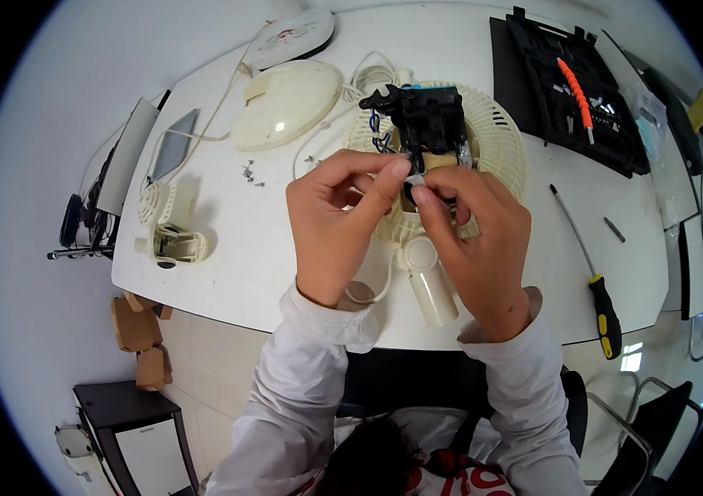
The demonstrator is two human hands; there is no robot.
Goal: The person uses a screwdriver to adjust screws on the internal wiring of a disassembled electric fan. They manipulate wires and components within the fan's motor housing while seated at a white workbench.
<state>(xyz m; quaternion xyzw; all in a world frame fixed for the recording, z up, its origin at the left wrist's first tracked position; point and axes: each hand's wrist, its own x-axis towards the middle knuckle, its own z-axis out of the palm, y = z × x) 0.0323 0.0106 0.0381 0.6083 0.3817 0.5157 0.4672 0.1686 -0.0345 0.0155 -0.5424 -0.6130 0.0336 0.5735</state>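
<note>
A black motor assembly [430, 116] with blue wires sits on a cream fan grille [496, 140]. At the front of the assembly, my left hand [335, 215] and my right hand [475, 240] face each other with fingertips pinched close together on a small pale piece [413, 179], too small to make out clearly. A cream cylindrical stand part [428, 293] lies just below my hands, with a white cord curving beside it.
A cream base [285, 107], lid [289, 37], small screws [249, 172], housing parts [178, 240] and grey tablet [176, 142] lie left and behind. At right are an open black toolbox [538, 62], yellow-black screwdriver [604, 314] and small bit [614, 229]. A black chair [633, 446] stands below right.
</note>
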